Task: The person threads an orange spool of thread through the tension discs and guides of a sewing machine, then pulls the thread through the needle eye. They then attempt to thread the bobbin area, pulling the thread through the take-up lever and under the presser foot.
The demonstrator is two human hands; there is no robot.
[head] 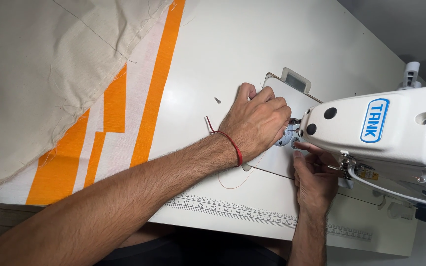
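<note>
Both hands meet at the needle area of the white sewing machine (385, 133), right of centre in the frame; the left hand (255, 125) lies knuckles-up on the metal plate (292, 98), fingers curled in a pinch by the round needle plate (283, 138); whether they grip the thin orange thread (232, 184) trailing below the wrist I cannot tell; the right hand (314, 172) reaches up from below, fingertips loosely bent under the machine head, which hides them; orange-striped cloth (124, 113) lies upper left on the worktop (223, 44); a printed ruler (232, 209) lines its near edge.
</note>
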